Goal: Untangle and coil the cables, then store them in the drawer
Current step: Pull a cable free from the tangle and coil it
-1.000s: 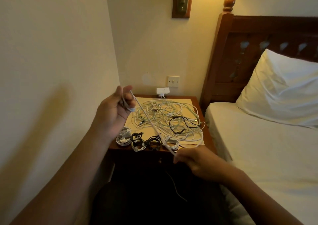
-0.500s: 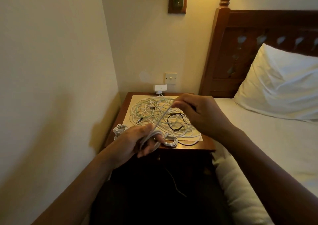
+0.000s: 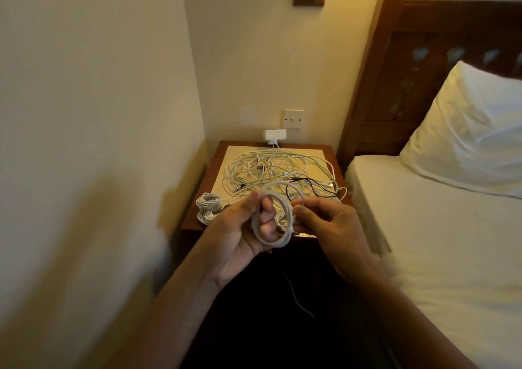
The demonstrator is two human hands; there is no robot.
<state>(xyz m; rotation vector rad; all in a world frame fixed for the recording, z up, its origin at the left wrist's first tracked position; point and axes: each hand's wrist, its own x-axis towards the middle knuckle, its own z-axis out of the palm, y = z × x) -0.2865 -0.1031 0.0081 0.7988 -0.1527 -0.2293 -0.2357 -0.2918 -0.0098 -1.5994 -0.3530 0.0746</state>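
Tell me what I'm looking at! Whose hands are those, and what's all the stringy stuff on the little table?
There's no machine here, just a person. The picture comes from a camera worn on the person's head. It looks forward and down, so you see that person's own two hands.

The left hand grips a white cable wound into loops. The right hand pinches the same cable to help wind it.

Behind the hands is a wooden nightstand. The stringy stuff is a pile of tangled cables, mostly white, with a thin black cable lying across it. At the near left corner sit some coiled bundles, which are cables tidied up already.

On the right is a bed with a pillow.
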